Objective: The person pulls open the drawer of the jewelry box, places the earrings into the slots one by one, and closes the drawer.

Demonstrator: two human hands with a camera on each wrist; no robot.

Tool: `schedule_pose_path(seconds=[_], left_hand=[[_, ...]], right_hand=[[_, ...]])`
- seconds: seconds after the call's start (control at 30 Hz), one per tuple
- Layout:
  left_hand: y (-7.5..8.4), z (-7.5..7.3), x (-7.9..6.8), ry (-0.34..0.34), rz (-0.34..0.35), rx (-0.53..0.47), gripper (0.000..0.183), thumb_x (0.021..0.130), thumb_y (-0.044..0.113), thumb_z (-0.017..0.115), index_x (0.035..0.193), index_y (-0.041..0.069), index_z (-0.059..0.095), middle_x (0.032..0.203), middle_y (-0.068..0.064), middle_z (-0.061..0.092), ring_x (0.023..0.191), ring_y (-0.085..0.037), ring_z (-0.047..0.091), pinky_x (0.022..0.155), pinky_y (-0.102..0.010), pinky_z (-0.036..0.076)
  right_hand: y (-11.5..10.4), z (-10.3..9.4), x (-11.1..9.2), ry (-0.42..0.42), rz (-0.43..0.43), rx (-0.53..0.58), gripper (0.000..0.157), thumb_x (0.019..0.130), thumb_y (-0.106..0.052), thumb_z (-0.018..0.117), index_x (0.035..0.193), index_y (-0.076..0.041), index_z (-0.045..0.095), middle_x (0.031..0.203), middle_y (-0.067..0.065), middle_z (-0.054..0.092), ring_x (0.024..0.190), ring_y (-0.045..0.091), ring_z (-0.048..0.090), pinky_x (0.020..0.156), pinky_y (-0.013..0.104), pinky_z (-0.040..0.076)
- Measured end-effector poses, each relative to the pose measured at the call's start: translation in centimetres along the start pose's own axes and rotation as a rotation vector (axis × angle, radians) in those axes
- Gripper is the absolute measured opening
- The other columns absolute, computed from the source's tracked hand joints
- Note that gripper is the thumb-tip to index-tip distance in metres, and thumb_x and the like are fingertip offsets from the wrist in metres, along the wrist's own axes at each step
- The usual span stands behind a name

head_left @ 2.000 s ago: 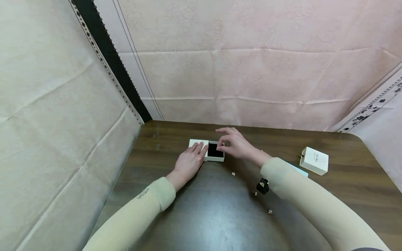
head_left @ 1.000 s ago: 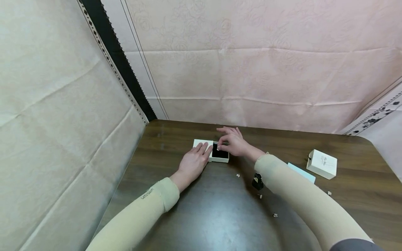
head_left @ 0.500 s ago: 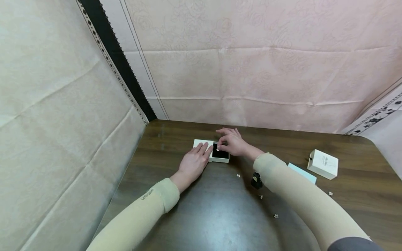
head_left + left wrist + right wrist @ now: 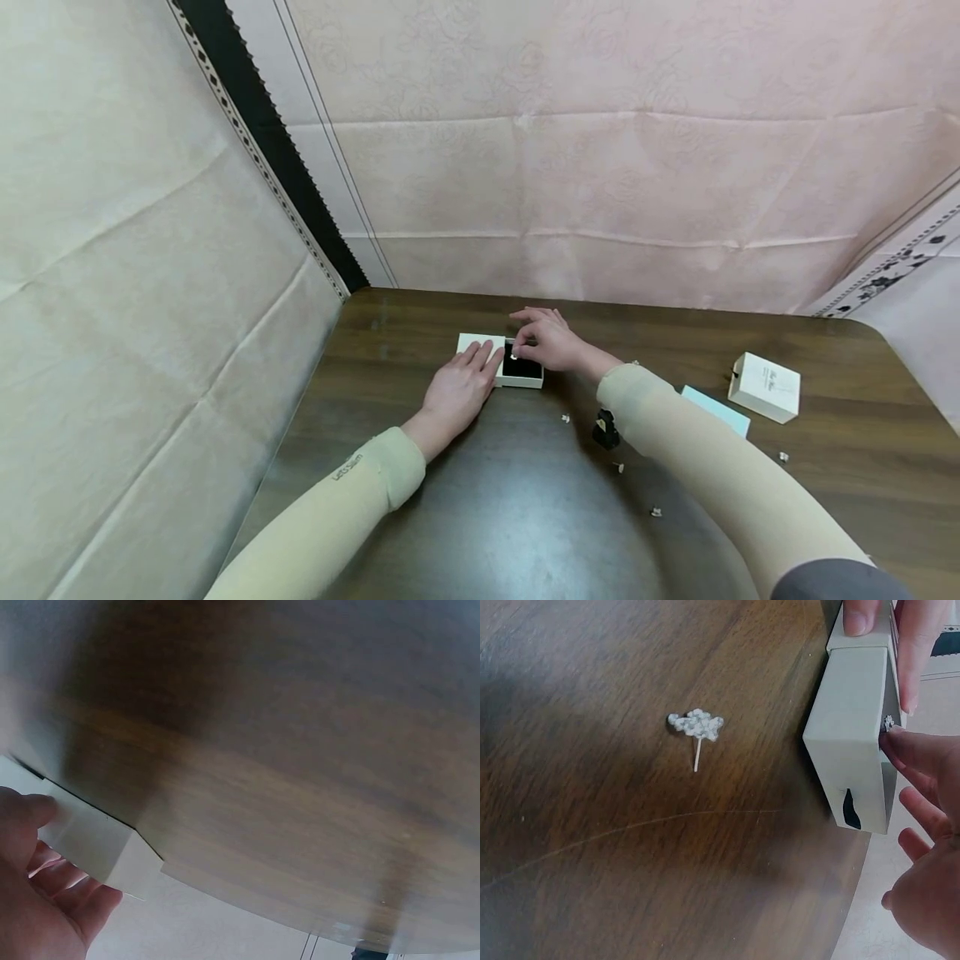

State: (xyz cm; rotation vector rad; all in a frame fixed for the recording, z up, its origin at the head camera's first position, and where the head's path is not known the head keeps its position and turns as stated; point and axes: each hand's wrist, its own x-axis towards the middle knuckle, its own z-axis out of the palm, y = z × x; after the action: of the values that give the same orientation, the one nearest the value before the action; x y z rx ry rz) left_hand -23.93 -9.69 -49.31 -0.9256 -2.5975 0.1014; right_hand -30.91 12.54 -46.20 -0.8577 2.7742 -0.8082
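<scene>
A small white drawer-style jewelry box [image 4: 480,340] lies at the far side of the table, its drawer [image 4: 523,382] pulled out to the right and showing a black lining. My left hand [image 4: 456,392] holds the sleeve part, fingers flat over the top and thumb [image 4: 39,810] against the near side. Over the drawer, my right hand [image 4: 550,343] pinches a tiny white stud earring [image 4: 889,721] between thumb and index finger, right at the lining. Its other fingers are spread. Another earring [image 4: 697,726], with a white cluster and a thin post, lies on the table near the box.
Small earrings [image 4: 656,512] are scattered over the near middle and right of the table [image 4: 420,533]. Under the right forearm lies a light blue card [image 4: 715,409]. A second white box [image 4: 765,387] with lettering stands further right. Cloth hangs behind the table and along its left side.
My right hand has shifted slightly left over the drawer, closer to the sleeve, with the stud earring in its pinch. The left hand stays on the box. The head view swings slightly.
</scene>
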Motion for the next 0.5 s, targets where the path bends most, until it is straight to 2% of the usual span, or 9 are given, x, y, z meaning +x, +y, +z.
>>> schedule_pose_path(seconds=[0.5], left_hand=[[0.12, -0.07, -0.01, -0.024, -0.008, -0.011, 0.046, 0.107, 0.024, 0.068, 0.15, 0.01, 0.063, 0.151, -0.015, 0.062, 0.137, -0.031, 0.063, 0.107, -0.042, 0.056]], right_hand=[[-0.06, 0.29, 0.06, 0.012, 0.047, -0.027, 0.015, 0.103, -0.012, 0.071, 0.091, -0.011, 0.079, 0.157, 0.02, 0.053, 0.157, 0.045, 0.031, 0.126, 0.073, 0.011]])
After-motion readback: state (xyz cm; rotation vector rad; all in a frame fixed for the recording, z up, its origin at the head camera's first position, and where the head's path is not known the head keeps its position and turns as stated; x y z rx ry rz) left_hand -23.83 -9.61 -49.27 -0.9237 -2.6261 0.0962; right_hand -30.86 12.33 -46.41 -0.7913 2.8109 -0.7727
